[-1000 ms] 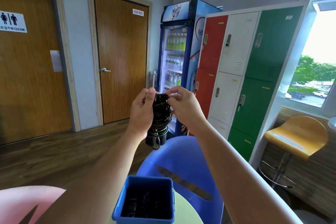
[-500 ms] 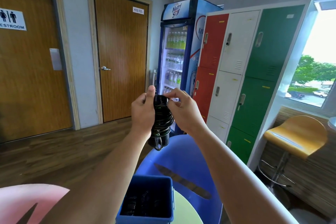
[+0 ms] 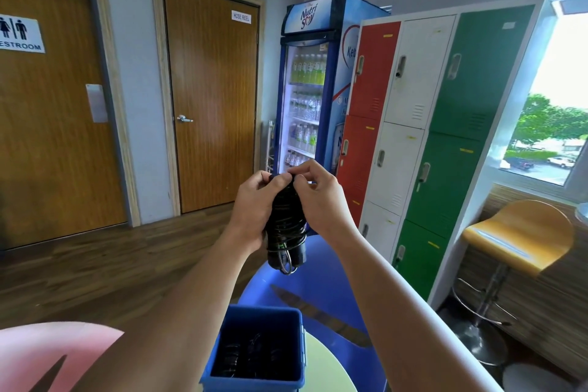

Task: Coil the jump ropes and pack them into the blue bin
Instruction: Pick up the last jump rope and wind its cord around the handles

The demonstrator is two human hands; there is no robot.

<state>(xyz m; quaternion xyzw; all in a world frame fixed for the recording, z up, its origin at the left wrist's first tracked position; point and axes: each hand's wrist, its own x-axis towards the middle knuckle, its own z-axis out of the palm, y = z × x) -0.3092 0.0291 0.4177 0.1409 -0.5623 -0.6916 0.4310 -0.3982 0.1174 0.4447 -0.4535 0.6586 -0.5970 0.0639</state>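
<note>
Your left hand [image 3: 254,204] grips the coiled jump rope [image 3: 286,232], long axis vertical; your right hand [image 3: 318,197] pinches its top. The blue bin [image 3: 262,310] lies directly below and nearer you, coils [image 3: 248,356] already inside.

This is a shared break and locker area in a public building. Well left of the left grip [image 3: 254,210], a wooden door [image 3: 47,137] carries a restroom sign [image 3: 20,33], and a second door [image 3: 213,99] is labelled "HOSE REEL". Just beyond both grips stands a glass-fronted drinks fridge [image 3: 305,105] stocked with bottles. Right of the right grip [image 3: 321,200] is a bank of red, white and green lockers [image 3: 413,124], then a yellow bar stool [image 3: 515,235] below a window [image 3: 556,99] overlooking parked cars.
</note>
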